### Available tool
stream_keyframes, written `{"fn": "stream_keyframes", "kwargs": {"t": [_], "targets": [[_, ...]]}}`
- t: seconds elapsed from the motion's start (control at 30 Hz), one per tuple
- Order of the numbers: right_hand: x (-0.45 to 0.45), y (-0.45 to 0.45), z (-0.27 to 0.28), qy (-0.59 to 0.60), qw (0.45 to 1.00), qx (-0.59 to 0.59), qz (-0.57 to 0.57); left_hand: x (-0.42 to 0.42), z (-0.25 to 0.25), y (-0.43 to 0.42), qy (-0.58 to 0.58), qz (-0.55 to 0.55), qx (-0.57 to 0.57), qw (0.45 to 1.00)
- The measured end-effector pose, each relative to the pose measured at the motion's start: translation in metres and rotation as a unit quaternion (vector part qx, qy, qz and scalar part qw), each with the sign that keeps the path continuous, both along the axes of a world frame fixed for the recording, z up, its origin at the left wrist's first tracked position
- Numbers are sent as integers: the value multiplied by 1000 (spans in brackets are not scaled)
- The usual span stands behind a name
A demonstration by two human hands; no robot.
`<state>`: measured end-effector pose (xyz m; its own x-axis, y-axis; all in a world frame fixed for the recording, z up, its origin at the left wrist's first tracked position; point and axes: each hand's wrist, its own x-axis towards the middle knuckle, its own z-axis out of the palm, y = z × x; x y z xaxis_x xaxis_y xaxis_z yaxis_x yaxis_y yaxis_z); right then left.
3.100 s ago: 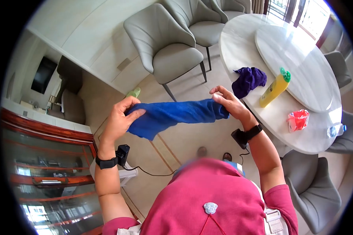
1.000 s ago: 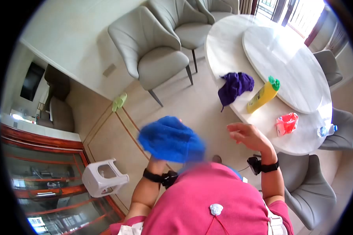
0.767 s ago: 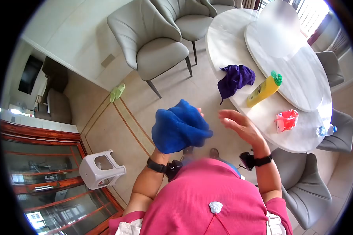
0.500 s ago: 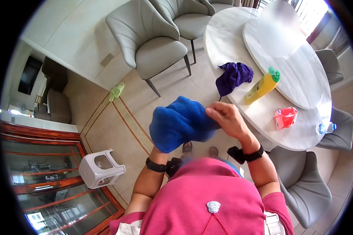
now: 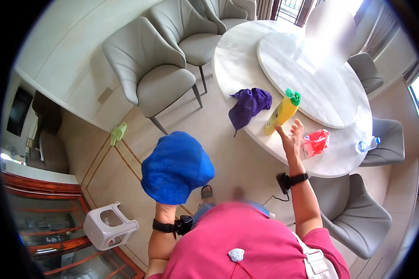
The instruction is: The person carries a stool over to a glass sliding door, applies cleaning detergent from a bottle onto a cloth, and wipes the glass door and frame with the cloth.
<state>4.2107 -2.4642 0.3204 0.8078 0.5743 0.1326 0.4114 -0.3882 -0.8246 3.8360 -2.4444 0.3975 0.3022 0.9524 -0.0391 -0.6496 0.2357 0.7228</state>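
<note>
A blue cloth (image 5: 177, 167) is draped like a cap over my left hand, hiding its fingers; only the wrist (image 5: 165, 213) shows beneath it. My right hand (image 5: 291, 136) is at the edge of the round marble table (image 5: 233, 51), thumb and fingers apart with nothing between them. Just beyond it stands a yellow bottle (image 5: 282, 116) with a green cap; whether the thumb touches it I cannot tell. Left of the bottle lies a crumpled purple cloth (image 5: 250, 106), partly hanging over the table edge. To the right of my hand is a red and white packet (image 5: 316, 142).
A clear plastic bottle (image 5: 368, 144) lies near the table's right edge. A raised marble turntable (image 5: 307, 79) covers the table's middle. Grey chairs (image 5: 165, 88) stand around it. On the floor are a white plastic stool (image 5: 111, 226) and green slippers (image 5: 118, 133).
My right hand has let go of the blue cloth's edge and moved right to the yellow bottle. My left hand, under the cloth, has moved left. The view has shifted.
</note>
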Motion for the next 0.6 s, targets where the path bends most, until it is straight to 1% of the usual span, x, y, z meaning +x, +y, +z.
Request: {"fn": "stream_keyframes", "kwargs": {"t": [0.07, 0.1, 0.13, 0.17, 0.23, 0.27, 0.33, 0.37, 0.4, 0.43, 0.47, 0.5, 0.53, 0.57, 0.6], "targets": [[9, 21, 0, 0, 991, 99, 94, -3, -10, 1, -11, 21, -20, 1000], [11, 32, -2, 0, 978, 150, 143, -6, -14, 5, 7, 12, 1, 1000], [15, 43, -7, 20, 984, 94, 147, -9, -17, 8, 24, 3, 21, 999], [16, 51, -13, 50, 978, 125, 158, -13, -19, 14, 67, -25, 70, 995], [9, 66, -14, 112, 959, 180, 190, -19, -27, 14, 169, -23, 145, 975], [0, 72, -9, 88, 961, 176, 196, -21, -33, 10, 228, 6, 169, 959], [-23, 75, 11, -43, 968, 85, 231, -23, -42, 2, 186, 38, 109, 976], [-39, 74, 28, -110, 960, 46, 254, -20, -45, 1, 79, 41, 32, 996], [-54, 74, 45, -184, 938, 21, 294, -17, -46, -1, -32, 45, -43, 998], [-69, 73, 59, -224, 912, -8, 343, -14, -42, 1, 182, 84, 116, 973], [-82, 74, 70, -283, 871, -29, 399, -12, -34, 7, 390, 111, 259, 877], [-93, 74, 81, -340, 824, -48, 450, -14, -34, 12, 517, 115, 331, 781], [-108, 70, 98, -383, 782, -95, 483, -16, -33, 16, 622, 132, 396, 662], [-117, 71, 106, -428, 731, -114, 519, -20, -39, 18, 666, 139, 413, 605], [-127, 71, 115, -468, 695, -112, 534, -18, -37, 20, 707, 125, 401, 569]]}}
